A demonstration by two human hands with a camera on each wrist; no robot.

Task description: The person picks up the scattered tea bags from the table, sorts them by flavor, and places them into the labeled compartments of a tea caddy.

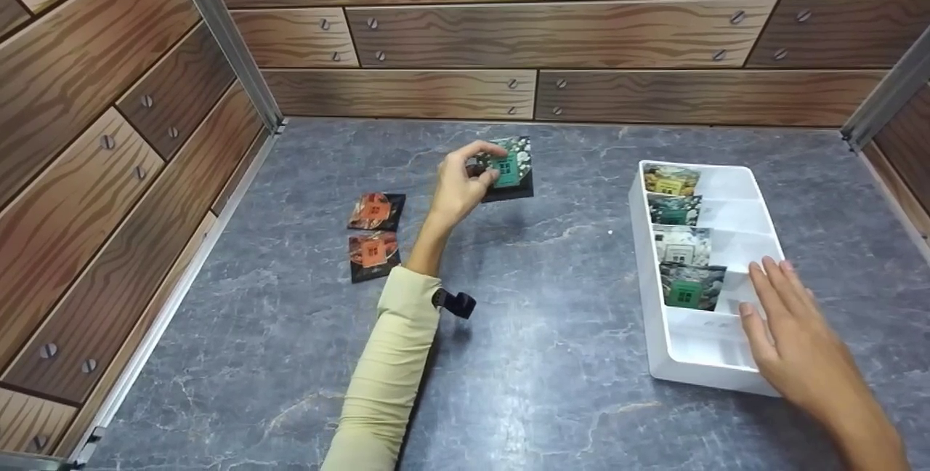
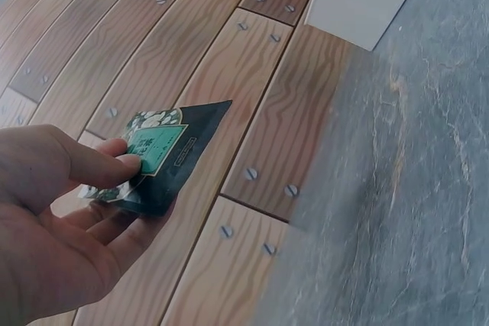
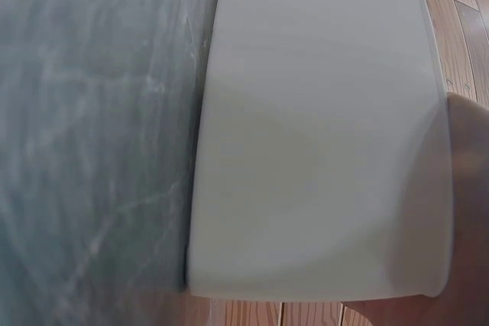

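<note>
My left hand [image 1: 461, 182] pinches a dark tea sachet [image 1: 520, 174] with a green label and white flower print, held just above the table toward the back. In the left wrist view, thumb and fingers grip one side of this sachet [image 2: 174, 173], and its dark end sticks out. At the right, a white divided box [image 1: 657, 355] stands on the table. My right hand [image 1: 803, 340], fingers straight, lies over the box's near right edge. The right wrist view shows that hand beside the box's plain white wall [image 3: 321, 143].
Two orange-labelled sachets [image 1: 374, 249] lie on the grey marbled table [image 1: 552, 398], left of my left forearm. In the box stand a yellow sachet [image 1: 670, 182], a teal one [image 1: 674, 210], a white one [image 1: 681, 246] and a green-labelled one [image 1: 690, 288]. Wood-patterned walls [image 1: 436, 93] enclose the table.
</note>
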